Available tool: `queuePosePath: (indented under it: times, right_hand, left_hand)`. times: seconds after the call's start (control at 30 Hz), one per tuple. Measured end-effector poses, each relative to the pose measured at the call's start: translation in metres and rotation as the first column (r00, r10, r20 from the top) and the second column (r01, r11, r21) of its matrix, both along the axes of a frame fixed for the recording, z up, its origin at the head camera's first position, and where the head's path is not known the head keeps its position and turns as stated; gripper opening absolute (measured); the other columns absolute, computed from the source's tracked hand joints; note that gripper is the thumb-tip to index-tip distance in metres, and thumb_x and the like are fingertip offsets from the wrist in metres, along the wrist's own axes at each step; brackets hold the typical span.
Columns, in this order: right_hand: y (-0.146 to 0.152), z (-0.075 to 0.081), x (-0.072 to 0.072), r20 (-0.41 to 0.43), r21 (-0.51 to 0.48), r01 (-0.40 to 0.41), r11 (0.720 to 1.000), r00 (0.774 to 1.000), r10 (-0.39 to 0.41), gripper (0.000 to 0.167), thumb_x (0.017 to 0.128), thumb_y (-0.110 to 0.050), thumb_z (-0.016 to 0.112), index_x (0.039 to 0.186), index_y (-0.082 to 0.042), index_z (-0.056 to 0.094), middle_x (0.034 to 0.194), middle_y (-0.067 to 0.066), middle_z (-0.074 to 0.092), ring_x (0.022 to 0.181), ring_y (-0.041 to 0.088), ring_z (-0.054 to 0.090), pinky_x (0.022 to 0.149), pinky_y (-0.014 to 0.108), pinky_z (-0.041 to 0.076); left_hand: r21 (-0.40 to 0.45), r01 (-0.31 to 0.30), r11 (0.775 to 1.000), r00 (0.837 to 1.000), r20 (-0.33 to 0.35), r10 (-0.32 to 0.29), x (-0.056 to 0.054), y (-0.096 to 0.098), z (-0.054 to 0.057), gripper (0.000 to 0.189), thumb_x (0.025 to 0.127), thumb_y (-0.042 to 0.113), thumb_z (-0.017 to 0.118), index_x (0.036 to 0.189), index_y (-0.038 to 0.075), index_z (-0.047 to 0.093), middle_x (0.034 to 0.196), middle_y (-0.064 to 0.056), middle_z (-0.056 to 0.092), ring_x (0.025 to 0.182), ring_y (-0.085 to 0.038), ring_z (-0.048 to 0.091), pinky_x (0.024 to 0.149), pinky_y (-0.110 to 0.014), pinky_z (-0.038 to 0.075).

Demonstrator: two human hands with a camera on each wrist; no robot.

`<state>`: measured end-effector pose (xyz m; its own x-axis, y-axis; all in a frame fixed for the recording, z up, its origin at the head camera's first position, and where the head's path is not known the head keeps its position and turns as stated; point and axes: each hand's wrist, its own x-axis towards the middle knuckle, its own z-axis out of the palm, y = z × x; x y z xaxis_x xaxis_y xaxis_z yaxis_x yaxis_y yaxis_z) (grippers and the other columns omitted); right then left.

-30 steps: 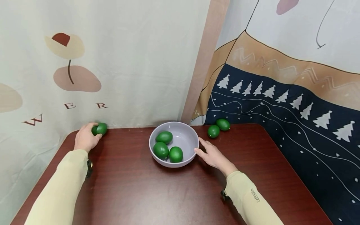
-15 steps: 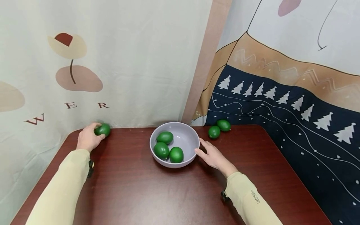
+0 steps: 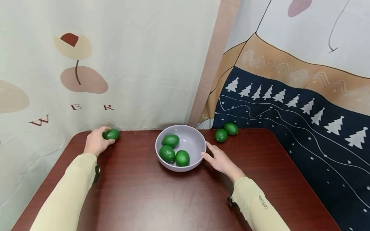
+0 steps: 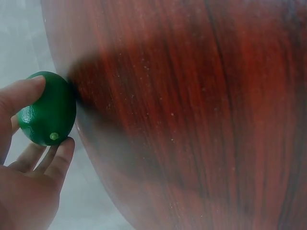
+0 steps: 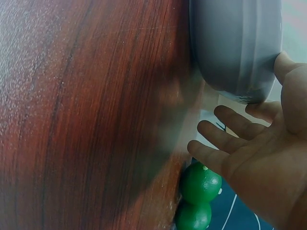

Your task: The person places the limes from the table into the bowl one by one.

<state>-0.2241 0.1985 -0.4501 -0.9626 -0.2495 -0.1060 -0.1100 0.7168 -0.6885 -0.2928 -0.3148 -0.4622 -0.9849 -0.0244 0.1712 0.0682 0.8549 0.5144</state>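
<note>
At the table's back left corner, my left hand (image 3: pixel 97 140) grips a green lime (image 3: pixel 111 134) between thumb and fingers. The left wrist view has this lime (image 4: pixel 50 108) with its pale stem end showing; whether it touches the table is unclear. A lilac-grey bowl (image 3: pixel 194 144) stands at the back middle with three limes inside, one of them a lime (image 3: pixel 182 158) at the front. My right hand (image 3: pixel 220 160) touches the bowl's right side with thumb and forefinger. In the right wrist view its other fingers (image 5: pixel 225 136) are spread, away from the bowl (image 5: pixel 230 45).
Two more limes rest at the back right, a nearer lime (image 3: pixel 221 135) and a farther lime (image 3: pixel 231 128). The dark red-brown wooden table (image 3: pixel 156 199) meets a pale curtain (image 3: pixel 144 64) behind it and a navy patterned cloth (image 3: pixel 274 134) at the right.
My left hand has moved slightly to the right with the lime in its grip. The right hand stays at the bowl. The whole head view has shifted a little.
</note>
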Motion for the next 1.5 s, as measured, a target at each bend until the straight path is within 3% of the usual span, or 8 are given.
queuePosePath:
  times: [0.33,0.7,1.07,1.5]
  right_hand:
    - [-0.001,0.000,0.001,-0.013,0.000,-0.001,1.000,1.000,0.001,0.072,0.105,-0.038,0.060,0.163,-0.009,0.031,0.160,0.022,0.040,0.149,0.041,0.037,0.120,0.061,0.030]
    - [0.002,-0.001,0.002,-0.018,-0.002,-0.010,1.000,1.000,0.010,0.072,0.106,-0.040,0.058,0.163,-0.008,0.029,0.160,0.023,0.039,0.149,0.043,0.035,0.120,0.062,0.030]
    - [0.001,0.000,0.002,-0.024,-0.005,-0.021,1.000,1.000,0.020,0.072,0.106,-0.039,0.058,0.163,-0.007,0.029,0.159,0.025,0.040,0.147,0.043,0.038,0.119,0.062,0.031]
    - [0.001,0.000,0.001,-0.022,-0.013,-0.019,1.000,1.000,0.019,0.071,0.106,-0.038,0.058,0.163,-0.007,0.029,0.159,0.025,0.039,0.147,0.043,0.038,0.119,0.062,0.031]
  left_hand:
    - [0.032,0.013,0.999,1.000,0.017,-0.014,0.008,0.006,0.002,0.056,0.087,0.017,0.080,0.136,0.000,0.058,0.130,-0.037,0.057,0.111,-0.054,0.053,0.091,-0.066,0.046]
    - [0.067,0.007,0.998,1.000,0.027,-0.008,0.019,0.019,-0.003,0.054,0.086,0.015,0.082,0.135,0.004,0.061,0.127,-0.034,0.059,0.113,-0.050,0.056,0.092,-0.064,0.047]
    - [0.088,-0.001,0.996,0.999,0.050,-0.004,0.032,0.032,0.002,0.054,0.086,0.017,0.083,0.134,0.005,0.063,0.128,-0.031,0.060,0.114,-0.048,0.056,0.092,-0.062,0.047]
    - [0.095,-0.012,0.995,1.000,0.027,0.009,0.041,0.043,0.000,0.052,0.086,0.017,0.083,0.133,0.007,0.063,0.124,-0.029,0.062,0.111,-0.047,0.058,0.090,-0.060,0.048]
